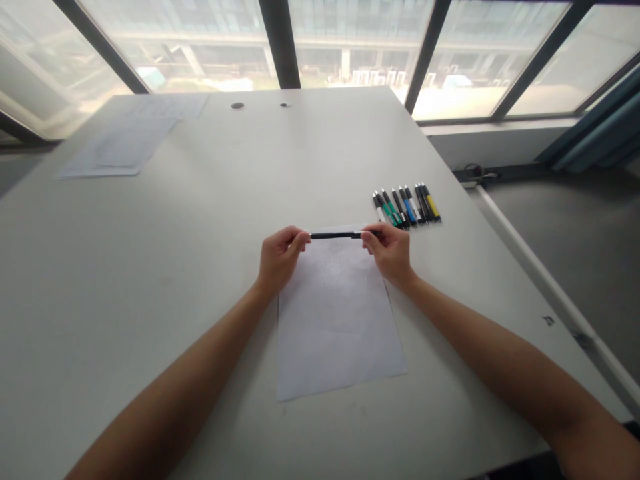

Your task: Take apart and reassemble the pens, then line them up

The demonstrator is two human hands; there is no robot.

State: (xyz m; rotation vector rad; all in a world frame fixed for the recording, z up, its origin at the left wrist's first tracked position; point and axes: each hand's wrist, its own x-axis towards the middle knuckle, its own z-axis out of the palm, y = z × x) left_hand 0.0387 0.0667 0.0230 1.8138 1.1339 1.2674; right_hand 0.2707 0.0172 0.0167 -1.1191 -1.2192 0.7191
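A wide pale table (150, 280) fills most of the view, its far edge set against a run of large windows (350, 40) with dark frames; a grey floor (575, 240) lies to the right of it, with a white rail (525, 257) running along the table's right edge.

A white sheet of paper (337, 333) lies flat on the table directly before the person, long side running away from them, slightly skewed; further sheets of paper (120, 147) lie at the far left corner, well apart from the hands; two small round holes (237, 105) show in the table top near the far edge.

Both bare forearms reach in from the bottom corners and meet over the far end of the white sheet; the left hand (280, 257) is closed, thumb and fingertips pinched on the left end of a black pen (336, 235); the right hand (393, 252) is likewise closed, fingertips pinched on the pen's right end; the pen is held level, crosswise, above the top edge of the sheet, and spans the gap between the two hands.

A row of pens (406, 205) lies on the table just beyond and to the right of the right hand, side by side and touching or nearly so, barrels in white, green, blue, black and yellow; it is apart from the sheet.
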